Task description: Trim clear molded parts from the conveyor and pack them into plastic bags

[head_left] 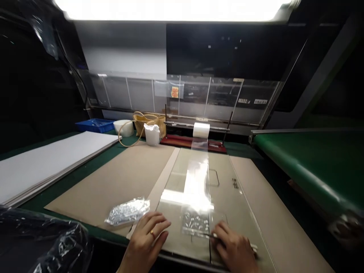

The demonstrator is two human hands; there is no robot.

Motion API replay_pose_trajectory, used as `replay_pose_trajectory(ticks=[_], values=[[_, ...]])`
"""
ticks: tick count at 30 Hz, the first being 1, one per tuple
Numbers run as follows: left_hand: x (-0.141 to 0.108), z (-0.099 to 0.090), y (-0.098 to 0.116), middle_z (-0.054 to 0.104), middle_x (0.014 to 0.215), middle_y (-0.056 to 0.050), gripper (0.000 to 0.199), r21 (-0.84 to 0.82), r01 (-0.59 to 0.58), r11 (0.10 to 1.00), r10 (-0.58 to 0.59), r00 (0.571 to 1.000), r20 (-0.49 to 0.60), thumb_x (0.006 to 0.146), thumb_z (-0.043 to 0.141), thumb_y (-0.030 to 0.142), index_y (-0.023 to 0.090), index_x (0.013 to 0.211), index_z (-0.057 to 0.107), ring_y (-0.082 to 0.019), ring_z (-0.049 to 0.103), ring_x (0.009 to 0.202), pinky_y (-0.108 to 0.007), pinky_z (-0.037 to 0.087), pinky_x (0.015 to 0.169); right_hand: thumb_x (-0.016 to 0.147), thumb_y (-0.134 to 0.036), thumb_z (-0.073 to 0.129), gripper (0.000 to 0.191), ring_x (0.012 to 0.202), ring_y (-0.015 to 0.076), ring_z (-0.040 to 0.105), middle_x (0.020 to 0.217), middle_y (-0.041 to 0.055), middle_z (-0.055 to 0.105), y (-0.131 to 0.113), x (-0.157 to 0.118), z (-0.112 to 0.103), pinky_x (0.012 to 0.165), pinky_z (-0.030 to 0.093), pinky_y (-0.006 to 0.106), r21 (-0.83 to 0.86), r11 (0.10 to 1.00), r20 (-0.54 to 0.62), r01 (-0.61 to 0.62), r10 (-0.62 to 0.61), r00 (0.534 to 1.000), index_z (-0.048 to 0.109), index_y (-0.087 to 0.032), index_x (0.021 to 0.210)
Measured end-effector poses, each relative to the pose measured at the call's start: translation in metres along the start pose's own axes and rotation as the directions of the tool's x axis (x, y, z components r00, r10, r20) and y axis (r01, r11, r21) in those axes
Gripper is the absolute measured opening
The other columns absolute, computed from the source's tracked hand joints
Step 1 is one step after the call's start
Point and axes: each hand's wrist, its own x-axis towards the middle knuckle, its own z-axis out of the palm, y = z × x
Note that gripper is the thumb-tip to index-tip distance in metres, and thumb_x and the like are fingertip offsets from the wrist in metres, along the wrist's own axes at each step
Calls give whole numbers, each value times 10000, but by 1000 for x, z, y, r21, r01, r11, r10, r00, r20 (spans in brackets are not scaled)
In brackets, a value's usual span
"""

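Observation:
A strip of clear film (196, 178) runs from a roll (201, 130) at the back down over a clear board. Near its front end lies a patch with small pale pieces (196, 222). My right hand (234, 244) is closed around a thin, dark tool (209, 235) whose tip reaches over the patch's lower edge; a pale end sticks out behind the hand. Left of the patch, my left hand (149, 239) hovers with fingers apart and holds nothing, a ring on one finger. Beyond it lies a shiny clear plastic packet (127, 211) on the brown board.
White sheets (57, 157) are stacked at the left, black plastic (42, 242) in front of them. At the back stand a blue tray (95, 125), a white bowl (124, 128) and a basket (159, 123). A green conveyor belt (309, 167) is on the right.

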Motion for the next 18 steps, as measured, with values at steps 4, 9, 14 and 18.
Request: replay_pose_trajectory(ticks=[4,9,14,18], values=[[11,16,24,582,838,-41,82,-157,87,984,-62,986,158,837,500,168,190,861,576,-189,537,871,-330,490,758,847,-199,421,132,643,119,615,824,-22,610,-1,-1,-23,545,416,204,175,980,84,-99,85,993,540,-248,820],[14,29,25,550,824,-39,117,-124,106,987,-82,979,189,780,510,86,189,820,548,-204,503,816,-373,466,733,823,-172,434,154,678,125,627,869,-31,607,-2,-4,-18,550,421,206,190,978,111,-85,65,992,532,-269,893],[19,38,16,537,736,-19,150,-87,33,996,-16,982,188,779,481,60,185,697,494,-172,498,703,-298,442,620,783,-111,387,199,594,137,611,780,-38,602,4,4,9,476,371,222,21,998,-52,56,-55,997,522,-255,813],[25,42,13,517,676,-21,201,-59,-18,998,31,975,219,800,387,46,175,668,466,-163,470,654,-343,438,684,778,-98,349,217,506,122,561,690,-37,577,13,9,20,443,316,221,-62,987,-190,151,-160,969,507,-245,761]])
